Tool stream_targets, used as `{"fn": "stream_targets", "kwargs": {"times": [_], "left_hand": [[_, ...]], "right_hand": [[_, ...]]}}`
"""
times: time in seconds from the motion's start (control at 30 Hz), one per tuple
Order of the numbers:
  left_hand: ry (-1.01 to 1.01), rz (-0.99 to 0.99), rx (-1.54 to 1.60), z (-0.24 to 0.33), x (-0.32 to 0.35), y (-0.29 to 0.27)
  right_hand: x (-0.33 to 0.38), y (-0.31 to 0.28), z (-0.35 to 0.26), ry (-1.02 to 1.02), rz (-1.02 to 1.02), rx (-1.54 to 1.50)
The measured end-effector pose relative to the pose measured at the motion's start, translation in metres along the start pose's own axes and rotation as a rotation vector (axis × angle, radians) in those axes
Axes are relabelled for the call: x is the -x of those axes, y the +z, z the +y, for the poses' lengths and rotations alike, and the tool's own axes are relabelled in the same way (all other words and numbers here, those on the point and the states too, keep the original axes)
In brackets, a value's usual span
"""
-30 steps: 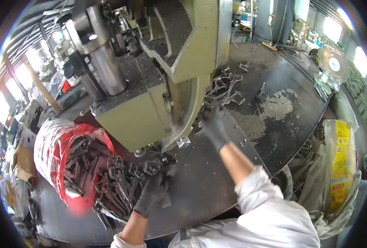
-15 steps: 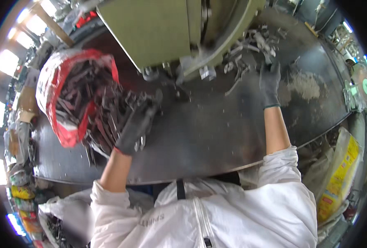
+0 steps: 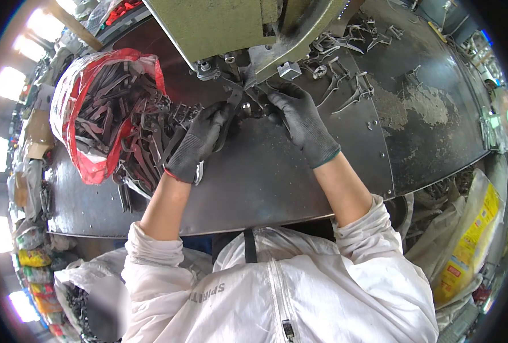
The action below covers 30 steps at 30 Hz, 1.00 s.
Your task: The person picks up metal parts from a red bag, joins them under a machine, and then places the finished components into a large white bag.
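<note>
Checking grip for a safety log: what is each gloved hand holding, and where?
Left hand pinches a flat metal part near its lower end; right hand: cannot be told.

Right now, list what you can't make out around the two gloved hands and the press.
- Head view: what the right hand pinches; its fingertips and the press foot cover the spot.
- Head view: the metal part in the left hand is mostly hidden by the glove.
- Head view: the green press body is cut off by the top edge.
- Head view: how deep the red bag of parts goes; the pile hides it.
</note>
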<state>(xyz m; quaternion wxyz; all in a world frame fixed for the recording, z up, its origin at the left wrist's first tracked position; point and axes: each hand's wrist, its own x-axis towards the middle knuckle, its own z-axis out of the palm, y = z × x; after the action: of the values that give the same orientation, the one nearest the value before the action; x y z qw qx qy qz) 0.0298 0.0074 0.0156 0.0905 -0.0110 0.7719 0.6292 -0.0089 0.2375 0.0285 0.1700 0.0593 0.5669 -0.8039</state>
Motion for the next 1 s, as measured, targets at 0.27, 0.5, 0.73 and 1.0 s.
{"fn": "stream_targets", "kwargs": {"times": [0.27,0.5,0.73,1.0], "left_hand": [[-0.005,-0.112,-0.111,0.009,-0.018,-0.006],[0.390,-0.023,-0.794,-0.076,-0.028,-0.043],[0.126,0.556,-0.815,0.026,-0.014,-0.166],[0.441,0.766,-0.798,-0.075,-0.077,-0.361]], "right_hand": [[-0.008,0.010,0.016,-0.153,-0.248,0.165],[-0.015,0.023,0.050,-0.020,-0.256,0.118],[-0.021,0.010,0.051,0.025,-0.135,0.130],[-0.012,0.012,0.014,-0.154,-0.225,0.152]]}}
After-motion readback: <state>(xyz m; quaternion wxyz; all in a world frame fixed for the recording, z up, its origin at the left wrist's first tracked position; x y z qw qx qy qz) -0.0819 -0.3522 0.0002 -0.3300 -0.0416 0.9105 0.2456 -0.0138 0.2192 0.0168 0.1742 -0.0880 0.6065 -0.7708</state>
